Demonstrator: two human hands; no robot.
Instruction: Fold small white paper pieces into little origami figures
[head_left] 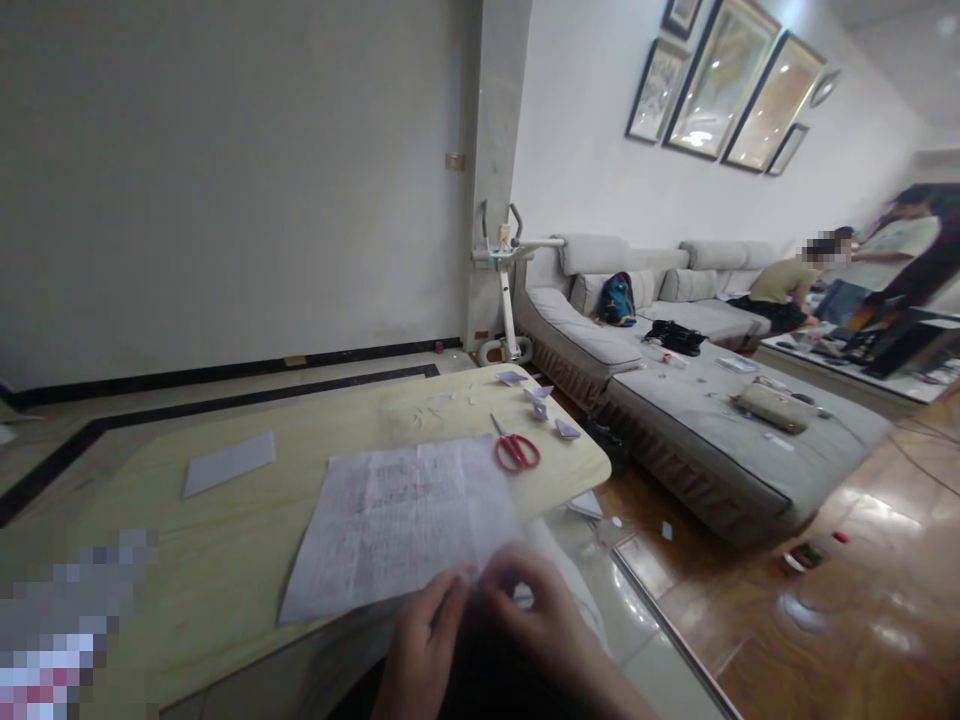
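Observation:
My left hand (429, 635) and my right hand (534, 605) meet at the near edge of the table, just before a large printed sheet of paper (409, 520). The fingertips of both are pinched together, and whatever lies between them is too small and blurred to name. Fold creases cross the sheet, which lies flat. Beyond its far right corner are scissors (514, 448) with red handles, their blades pointing away. Several small folded paper pieces (568, 430) lie along the table's right end. Thin paper scraps (427, 413) are scattered past the sheet.
On the left of the pale yellow table (225, 580) rests a blank piece of paper (230, 464). A grey sofa (720, 420) stands to the right, bearing a blue backpack (617, 300). Two people are at the far right. A bottle (814, 553) lies on the floor.

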